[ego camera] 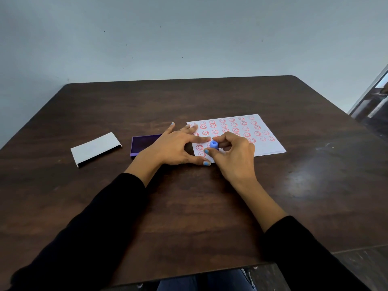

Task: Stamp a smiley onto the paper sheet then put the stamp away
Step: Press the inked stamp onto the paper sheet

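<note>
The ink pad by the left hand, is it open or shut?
Open: the purple ink pad shows its dark inking surface, uncovered; a white lid lies apart.

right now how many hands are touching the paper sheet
2. The left hand lies spread on the paper sheet at its left edge, pinning it down. The right hand holds the blue stamp on the sheet's near-left part.

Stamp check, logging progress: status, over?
Right hand holds the blue stamp on the paper sheet. Left hand flat, pinning the sheet's edge. Ink pad open alongside, nothing blocking.
</note>
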Tool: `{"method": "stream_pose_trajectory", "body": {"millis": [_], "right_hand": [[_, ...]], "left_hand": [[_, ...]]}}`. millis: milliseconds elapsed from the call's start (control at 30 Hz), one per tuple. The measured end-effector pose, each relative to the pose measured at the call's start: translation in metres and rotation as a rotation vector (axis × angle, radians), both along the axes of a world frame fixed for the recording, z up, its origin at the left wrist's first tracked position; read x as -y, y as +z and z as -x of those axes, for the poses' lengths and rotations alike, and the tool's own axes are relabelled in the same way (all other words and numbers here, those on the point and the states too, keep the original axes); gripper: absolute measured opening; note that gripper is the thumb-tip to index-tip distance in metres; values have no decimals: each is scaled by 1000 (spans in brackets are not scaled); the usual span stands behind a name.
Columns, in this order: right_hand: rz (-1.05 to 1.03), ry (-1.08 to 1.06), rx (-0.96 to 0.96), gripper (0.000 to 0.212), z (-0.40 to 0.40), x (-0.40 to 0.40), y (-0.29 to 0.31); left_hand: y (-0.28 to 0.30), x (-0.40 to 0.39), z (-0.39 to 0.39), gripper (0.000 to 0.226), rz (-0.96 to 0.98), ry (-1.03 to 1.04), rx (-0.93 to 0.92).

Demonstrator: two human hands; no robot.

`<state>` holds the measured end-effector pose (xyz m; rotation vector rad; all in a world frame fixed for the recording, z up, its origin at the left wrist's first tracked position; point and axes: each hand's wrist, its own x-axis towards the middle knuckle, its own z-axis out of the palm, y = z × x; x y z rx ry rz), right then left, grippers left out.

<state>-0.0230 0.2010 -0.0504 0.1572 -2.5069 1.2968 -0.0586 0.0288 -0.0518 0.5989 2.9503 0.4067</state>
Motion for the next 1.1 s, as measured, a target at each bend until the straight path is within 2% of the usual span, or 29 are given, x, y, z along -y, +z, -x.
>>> {"method": "stream_pose_trajectory", "body": {"millis": [633,700,833,867,1000,1100], "right_hand": [[-9,24,4,20,2,-1,0],[118,-3,0,18,1,-4,2],[781,-196,76,18,25,-25,19],[889,-214,85,18,34,-33,23],[983,-269,35,17,69,-68,30],[948,-264,15,17,92,-92,30]], "left_hand": [[7,-2,-3,75,17,10,19],[8,-2,-5,75,11,12,18],[10,-3,-6,81,9,13,77],[10,-3,-6,85,15,12,88],[9,-4,-8,91,44,8,90],[9,-5,-14,90,46,8,68]]}}
